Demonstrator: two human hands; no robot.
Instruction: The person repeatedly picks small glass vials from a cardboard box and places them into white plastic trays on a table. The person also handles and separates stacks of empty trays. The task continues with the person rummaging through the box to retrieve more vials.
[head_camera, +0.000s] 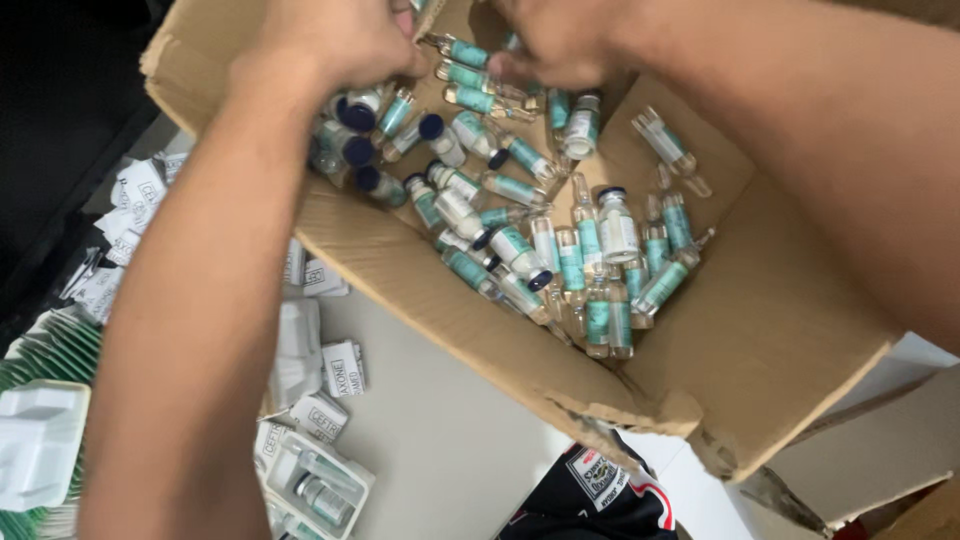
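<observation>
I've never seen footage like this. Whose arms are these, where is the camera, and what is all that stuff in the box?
There is no machine here: the two bare arms belong to one person, and the single camera sits on that person's head, looking down, which is why the arms seem to grow out of the picture's edges.

Both hands reach into an open cardboard box. The left hand and the right hand are curled among a loose heap of small glass vials with teal labels, some with dark blue caps. Each hand's fingers are closed around or against a few vials at the far end of the box, but exactly what each grips is hidden.

Beside the box, on the pale surface, lie white plastic trays, one tray holding vials, and small folded paper leaflets.
</observation>
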